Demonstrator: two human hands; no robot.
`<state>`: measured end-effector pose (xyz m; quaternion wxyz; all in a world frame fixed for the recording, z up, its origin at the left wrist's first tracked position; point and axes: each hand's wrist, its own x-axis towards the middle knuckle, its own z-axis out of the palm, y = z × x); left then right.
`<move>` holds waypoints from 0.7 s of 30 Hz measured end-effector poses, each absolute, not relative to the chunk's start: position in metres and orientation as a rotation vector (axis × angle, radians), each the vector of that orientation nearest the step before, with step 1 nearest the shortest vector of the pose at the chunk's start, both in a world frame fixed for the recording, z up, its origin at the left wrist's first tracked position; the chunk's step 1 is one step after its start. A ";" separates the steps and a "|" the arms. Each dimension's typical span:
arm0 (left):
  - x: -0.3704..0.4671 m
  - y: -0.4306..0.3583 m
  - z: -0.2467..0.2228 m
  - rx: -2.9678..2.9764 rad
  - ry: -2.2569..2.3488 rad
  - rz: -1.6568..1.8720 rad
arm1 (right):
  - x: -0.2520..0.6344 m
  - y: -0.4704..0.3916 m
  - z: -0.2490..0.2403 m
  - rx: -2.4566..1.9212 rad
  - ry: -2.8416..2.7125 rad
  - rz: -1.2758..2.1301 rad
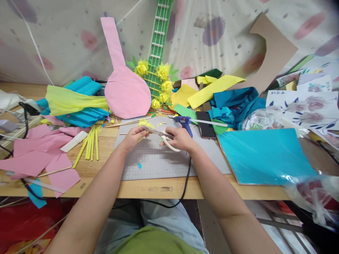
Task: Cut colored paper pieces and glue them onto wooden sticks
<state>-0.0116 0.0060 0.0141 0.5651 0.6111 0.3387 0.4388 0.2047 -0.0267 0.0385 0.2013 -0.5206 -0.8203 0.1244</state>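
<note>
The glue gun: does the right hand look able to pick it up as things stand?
Not straight away, it seems: the right hand holds the scissors. Otherwise the way looks free: the glue gun lies just beyond that hand, nothing visible between.

1. The single view comes from the wearer's head, above the green shirt [156, 243] — looking forward and down.
2. It faces the counter [132, 188], with the patterned sheet [74, 46] behind.
3. It is close: left hand [135, 137] and right hand [178, 137] sit near mid-frame — forearms [92, 190] rising from the bottom edge.
</note>
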 end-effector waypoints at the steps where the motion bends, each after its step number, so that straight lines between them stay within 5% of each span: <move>1: -0.012 0.006 0.015 1.425 0.793 1.038 | 0.205 -0.026 0.039 -1.453 -2.281 0.344; 21: -0.008 0.004 0.019 1.550 0.877 1.149 | 0.205 -0.026 0.037 -1.498 -2.313 0.394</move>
